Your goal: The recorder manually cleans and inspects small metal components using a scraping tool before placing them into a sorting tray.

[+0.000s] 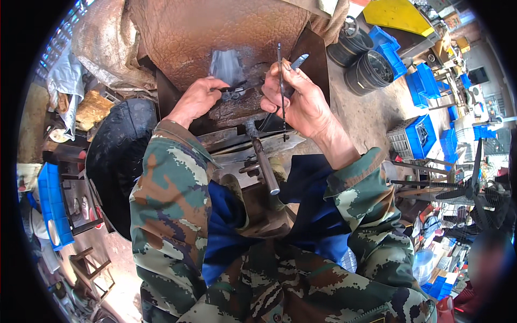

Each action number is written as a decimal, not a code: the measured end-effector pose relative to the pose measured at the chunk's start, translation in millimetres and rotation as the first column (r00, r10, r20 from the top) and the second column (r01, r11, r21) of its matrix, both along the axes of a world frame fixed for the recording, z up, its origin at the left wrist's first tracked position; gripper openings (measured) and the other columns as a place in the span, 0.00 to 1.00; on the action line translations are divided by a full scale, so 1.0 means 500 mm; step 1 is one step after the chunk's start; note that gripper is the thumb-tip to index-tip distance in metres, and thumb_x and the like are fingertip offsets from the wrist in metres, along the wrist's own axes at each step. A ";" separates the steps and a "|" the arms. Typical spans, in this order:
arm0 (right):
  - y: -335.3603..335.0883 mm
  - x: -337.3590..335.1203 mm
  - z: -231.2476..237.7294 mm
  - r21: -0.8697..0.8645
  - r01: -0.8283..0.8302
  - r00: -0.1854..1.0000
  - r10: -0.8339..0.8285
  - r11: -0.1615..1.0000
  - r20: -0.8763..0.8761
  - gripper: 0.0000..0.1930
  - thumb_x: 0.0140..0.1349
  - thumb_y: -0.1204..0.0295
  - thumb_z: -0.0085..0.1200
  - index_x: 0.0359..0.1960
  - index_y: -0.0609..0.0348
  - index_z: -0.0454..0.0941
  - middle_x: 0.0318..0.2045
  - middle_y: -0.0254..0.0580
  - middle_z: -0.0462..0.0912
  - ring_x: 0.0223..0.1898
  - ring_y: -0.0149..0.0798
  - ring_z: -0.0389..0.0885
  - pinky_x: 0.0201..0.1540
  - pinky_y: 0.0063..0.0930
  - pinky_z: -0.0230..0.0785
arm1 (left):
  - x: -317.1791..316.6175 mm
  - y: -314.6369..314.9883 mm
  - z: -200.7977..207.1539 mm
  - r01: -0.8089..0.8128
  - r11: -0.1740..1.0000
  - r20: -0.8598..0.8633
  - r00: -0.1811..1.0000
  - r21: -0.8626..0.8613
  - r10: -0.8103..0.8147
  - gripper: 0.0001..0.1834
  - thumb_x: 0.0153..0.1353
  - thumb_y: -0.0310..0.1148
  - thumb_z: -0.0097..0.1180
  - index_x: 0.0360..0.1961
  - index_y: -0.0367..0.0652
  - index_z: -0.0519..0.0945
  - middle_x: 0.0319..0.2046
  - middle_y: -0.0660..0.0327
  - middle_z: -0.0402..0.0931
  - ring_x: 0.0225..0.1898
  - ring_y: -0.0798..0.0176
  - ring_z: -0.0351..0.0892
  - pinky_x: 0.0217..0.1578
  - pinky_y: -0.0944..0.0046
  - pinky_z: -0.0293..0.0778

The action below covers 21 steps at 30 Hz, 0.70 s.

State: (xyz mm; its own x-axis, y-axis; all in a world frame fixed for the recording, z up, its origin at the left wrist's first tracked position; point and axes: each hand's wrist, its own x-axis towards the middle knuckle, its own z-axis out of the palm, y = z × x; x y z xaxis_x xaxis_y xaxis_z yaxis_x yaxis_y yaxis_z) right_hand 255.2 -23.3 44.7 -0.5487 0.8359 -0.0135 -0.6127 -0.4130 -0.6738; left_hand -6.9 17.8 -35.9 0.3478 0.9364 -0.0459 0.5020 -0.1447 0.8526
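Observation:
My left hand (196, 99) pinches a small dark metal piece (235, 88) over a rough, rust-brown block (237, 110). Its exact kind does not show. Just beyond it is a whitish, blurred patch (226, 67) under a brown, wrinkled hood-like sheet (215, 32). My right hand (296, 99), raised to the right of the block, is closed round a long thin dark strip (281, 81) with light marks, standing nearly upright. A narrow bluish blade (299, 61) also sticks up from that hand; the fingers hide its lower part. Below both hands, a metal bar (265, 167) points toward me.
Left of my arm stands a big black rounded tub-like thing (121, 156). Beyond it are a blue bin (54, 204) and a small wooden stool (92, 272). Black buckets (369, 72), several blue crates (420, 134) and a caged fan (468, 188) occupy the right side.

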 end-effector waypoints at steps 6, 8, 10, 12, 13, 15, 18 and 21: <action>-0.009 0.014 0.008 0.076 -0.044 0.998 0.047 0.996 -0.046 0.10 0.73 0.62 0.50 0.43 0.54 0.76 0.27 0.34 0.69 0.25 0.32 0.64 0.33 0.33 0.61 | 0.014 -0.010 0.031 0.006 0.999 -0.075 0.997 0.036 -0.003 0.16 0.58 0.21 0.53 0.47 0.36 0.85 0.41 0.53 0.79 0.43 0.54 0.80 0.48 0.59 0.73; -0.011 0.016 0.007 0.061 -0.033 0.998 0.036 0.998 -0.048 0.10 0.73 0.62 0.50 0.43 0.54 0.75 0.28 0.35 0.69 0.25 0.32 0.64 0.34 0.33 0.61 | 0.031 -0.018 0.044 0.020 0.998 -0.165 0.986 0.063 -0.010 0.16 0.59 0.22 0.53 0.46 0.37 0.85 0.41 0.52 0.80 0.44 0.51 0.81 0.50 0.58 0.73; -0.008 0.016 0.007 0.049 -0.024 0.998 0.026 0.999 -0.053 0.10 0.73 0.62 0.50 0.44 0.54 0.75 0.28 0.36 0.70 0.25 0.33 0.64 0.34 0.34 0.61 | 0.041 -0.026 0.045 0.030 0.954 -0.346 0.935 0.297 0.078 0.16 0.58 0.21 0.53 0.47 0.36 0.84 0.36 0.52 0.77 0.40 0.51 0.81 0.45 0.56 0.73; -0.005 0.024 0.008 0.073 -0.005 1.000 0.005 0.997 -0.002 0.10 0.74 0.63 0.48 0.44 0.55 0.75 0.31 0.39 0.76 0.29 0.35 0.71 0.37 0.38 0.67 | 0.045 -0.031 0.066 0.027 0.966 -0.357 0.932 0.259 0.070 0.16 0.58 0.22 0.53 0.47 0.36 0.84 0.39 0.50 0.79 0.44 0.49 0.81 0.47 0.55 0.74; -0.004 0.027 0.009 0.075 0.000 1.000 0.001 0.997 -0.005 0.10 0.74 0.63 0.48 0.44 0.55 0.75 0.31 0.39 0.76 0.29 0.35 0.71 0.37 0.38 0.67 | 0.048 -0.030 0.075 0.019 0.975 -0.364 0.929 0.220 0.065 0.16 0.59 0.23 0.53 0.47 0.35 0.84 0.42 0.48 0.81 0.47 0.46 0.82 0.49 0.54 0.74; -0.003 0.023 0.011 -0.006 0.060 0.996 -0.060 0.998 0.062 0.11 0.75 0.65 0.45 0.46 0.60 0.74 0.34 0.45 0.80 0.33 0.44 0.81 0.43 0.45 0.79 | 0.032 -0.026 0.078 -0.007 0.982 -0.337 0.939 0.187 0.071 0.15 0.60 0.27 0.54 0.47 0.35 0.84 0.44 0.47 0.82 0.50 0.46 0.82 0.52 0.55 0.74; -0.005 0.012 0.018 -0.102 0.177 0.959 -0.148 0.979 0.241 0.13 0.76 0.64 0.44 0.48 0.61 0.73 0.34 0.44 0.80 0.32 0.44 0.81 0.41 0.42 0.81 | 0.010 -0.025 0.077 -0.063 0.986 -0.291 0.951 0.156 0.107 0.16 0.62 0.31 0.55 0.47 0.34 0.84 0.46 0.45 0.83 0.52 0.46 0.82 0.55 0.56 0.74; -0.013 0.028 0.012 -0.179 0.215 0.944 -0.157 0.960 0.291 0.15 0.76 0.61 0.45 0.48 0.61 0.72 0.34 0.42 0.80 0.26 0.39 0.80 0.39 0.41 0.83 | -0.007 -0.023 0.057 -0.119 0.974 -0.237 0.958 0.191 0.163 0.14 0.64 0.32 0.54 0.46 0.35 0.84 0.38 0.49 0.85 0.44 0.54 0.84 0.48 0.58 0.75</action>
